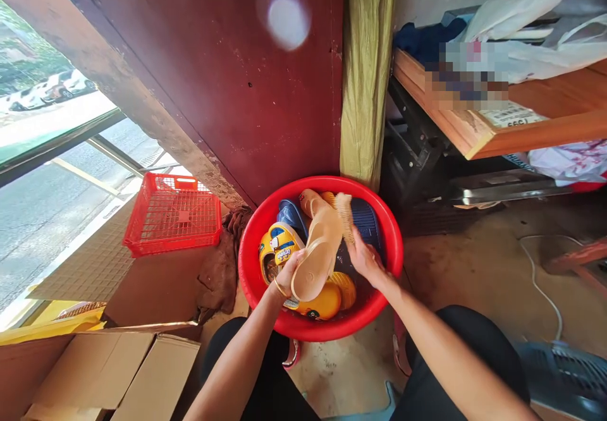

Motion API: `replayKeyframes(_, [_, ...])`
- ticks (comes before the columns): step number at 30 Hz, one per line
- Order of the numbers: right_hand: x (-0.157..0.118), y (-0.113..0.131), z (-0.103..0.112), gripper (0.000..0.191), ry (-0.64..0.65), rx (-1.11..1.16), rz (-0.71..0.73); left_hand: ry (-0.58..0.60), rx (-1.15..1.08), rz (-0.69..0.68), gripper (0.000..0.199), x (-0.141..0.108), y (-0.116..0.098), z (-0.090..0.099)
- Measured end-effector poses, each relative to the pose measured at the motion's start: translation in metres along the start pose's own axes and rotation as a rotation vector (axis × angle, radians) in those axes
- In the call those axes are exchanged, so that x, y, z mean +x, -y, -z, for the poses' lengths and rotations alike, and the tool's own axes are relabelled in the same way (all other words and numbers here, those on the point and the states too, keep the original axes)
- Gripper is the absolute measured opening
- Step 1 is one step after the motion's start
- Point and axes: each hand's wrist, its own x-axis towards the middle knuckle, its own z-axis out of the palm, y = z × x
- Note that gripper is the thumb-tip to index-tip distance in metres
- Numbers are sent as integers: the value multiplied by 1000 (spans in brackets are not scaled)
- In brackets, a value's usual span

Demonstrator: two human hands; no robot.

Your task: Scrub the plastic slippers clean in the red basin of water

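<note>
A: Any risk here? The tan sandal [326, 228] is pinched at its near end by the left hand [287, 272], above the red basin [397, 244]; the brush [345, 213] is gripped in the right hand [364, 258].

B: Yeah, if the sole's slick, it could be twisted loose by one hard stroke and dropped onto the yellow shoe [325, 301] tbh.

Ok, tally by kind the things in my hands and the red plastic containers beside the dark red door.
Tan shoe in the left hand: 1
Pale bristle brush in the right hand: 1
Round red plastic tub: 1
Rectangular red plastic mesh basket: 1
Total: 4
</note>
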Motion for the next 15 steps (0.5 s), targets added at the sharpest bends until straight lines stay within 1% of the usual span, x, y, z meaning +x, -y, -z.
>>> replayKeyframes(3, [11,-8,7,57,-1,195,-70,45,-30,21,72,4,0,-11])
replayKeyframes(5, [11,-7,14,59,15,323,-128,64,-73,26,79,13,-2,-16])
replayKeyframes(7, [5,-2,23,64,21,417,-187,25,-134,-17,82,24,-6,-18])
replayKeyframes(8, [-1,2,27,67,29,440,-193,-20,-164,-55,81,30,-8,-18])
replayKeyframes(9, [-8,5,32,69,52,446,-173,-78,-192,-101,78,35,-10,-17])
replayKeyframes(11, [-28,12,38,67,148,413,-67,-192,-236,-194,73,43,-16,-13])
replayKeyframes(13, [-49,18,40,61,301,339,81,-277,-253,-269,68,47,-20,-9])
replayKeyframes(15, [-64,21,38,57,441,266,196,-316,-220,-318,66,49,-20,-6])
